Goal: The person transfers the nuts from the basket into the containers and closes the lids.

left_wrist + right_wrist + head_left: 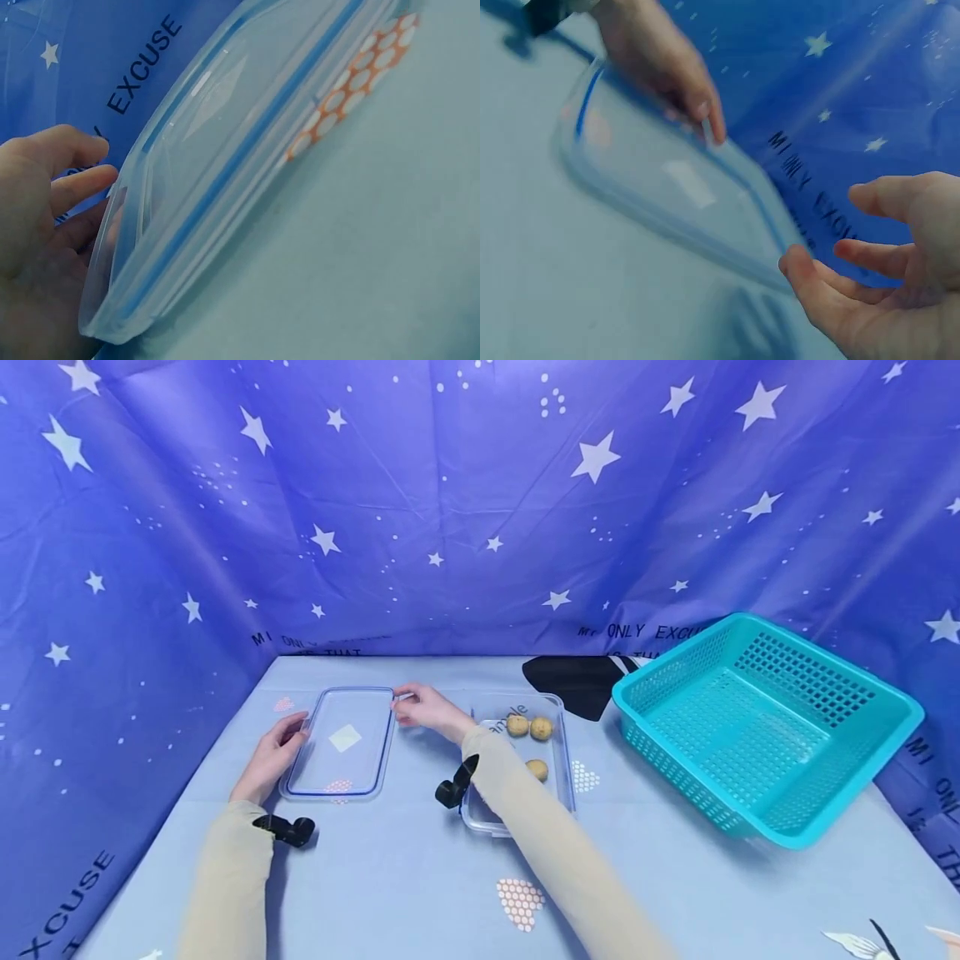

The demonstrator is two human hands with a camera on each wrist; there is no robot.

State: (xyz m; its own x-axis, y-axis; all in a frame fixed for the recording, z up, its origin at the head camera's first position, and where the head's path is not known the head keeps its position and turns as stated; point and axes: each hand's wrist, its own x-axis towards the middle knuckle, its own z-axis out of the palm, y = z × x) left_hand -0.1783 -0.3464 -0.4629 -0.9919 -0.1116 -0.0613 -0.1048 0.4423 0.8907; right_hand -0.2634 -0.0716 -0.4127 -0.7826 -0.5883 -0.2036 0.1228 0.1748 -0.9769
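Observation:
A clear plastic lid (341, 760) with a blue seal and a pale square patch is at the table's left side. My left hand (273, 756) is at its left edge. In the left wrist view, the left hand's loosely bent fingers (82, 184) lie along the lid's edge, some seen through the plastic. By the far right corner is my right hand (429, 710). Its fingers are spread in the right wrist view, with one fingertip (796, 262) at the lid's corner. Under my right forearm stands a clear container (566, 768) with three potatoes (541, 728) visible; the sleeve hides part of it.
A turquoise perforated basket (750, 752) stands at the right of the table. Pale blue cloth with printed patterns covers the tabletop (405, 885). Behind and at the sides hangs a blue curtain (450, 585) with white stars.

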